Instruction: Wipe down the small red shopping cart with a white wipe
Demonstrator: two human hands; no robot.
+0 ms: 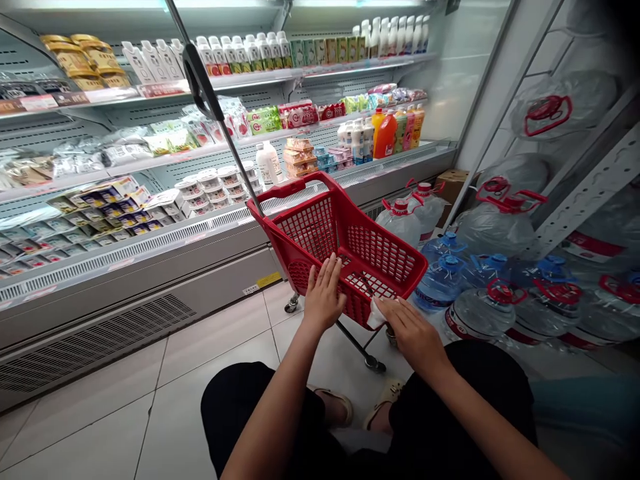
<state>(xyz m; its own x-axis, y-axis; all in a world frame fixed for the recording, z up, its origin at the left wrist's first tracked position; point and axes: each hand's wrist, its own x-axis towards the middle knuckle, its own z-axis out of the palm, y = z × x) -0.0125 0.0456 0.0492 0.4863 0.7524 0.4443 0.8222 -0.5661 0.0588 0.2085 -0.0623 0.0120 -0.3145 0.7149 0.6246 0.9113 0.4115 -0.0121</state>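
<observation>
A red shopping cart [385, 250] with lattice walls stands on the floor before me, its basket holding nothing I can make out. A thin pole with a black grip [203, 83] rises from its left end. My left hand [324, 293] rests on the near side of the cart, fingers stretched out and holding nothing. At the near right corner, my right hand [410, 328] presses a crumpled white cloth or tissue [377, 314] against the red plastic, its fingers together over it.
A refrigerated display [220, 243] with dairy and drinks runs along the left and back. Large water bottles [480, 310] crowd the floor and rack at the right. My knees and sandals are just below the cart, over the tiled floor [200, 373].
</observation>
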